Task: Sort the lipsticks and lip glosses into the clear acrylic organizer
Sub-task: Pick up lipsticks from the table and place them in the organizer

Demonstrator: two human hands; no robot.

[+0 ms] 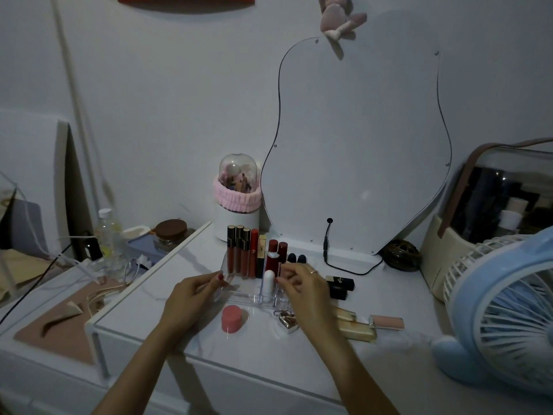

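The clear acrylic organizer (253, 296) stands on the white vanity top. Its back row holds three dark-capped lip glosses (238, 253), a red gloss tube (254, 253), a gold lipstick (262, 254), dark red lipsticks (273, 254) and two dark blue caps (296, 259). A white tube (268, 280) stands in a front slot. My left hand (191, 290) grips the organizer's left wall. My right hand (302, 284) pinches a pinkish tube (282, 272) at a slot beside the white tube. Loose black lipsticks (341, 284), pale gloss tubes (357, 323) and a pink-capped tube (387, 322) lie to the right.
A pink round jar (231, 319) and a silver heart (288, 322) sit at the front. A mirror (356, 145) with a black cable leans behind. A blue fan (502, 310) stands right, a cosmetics case (490, 205) behind it. A brush holder (238, 199) stands at the back left.
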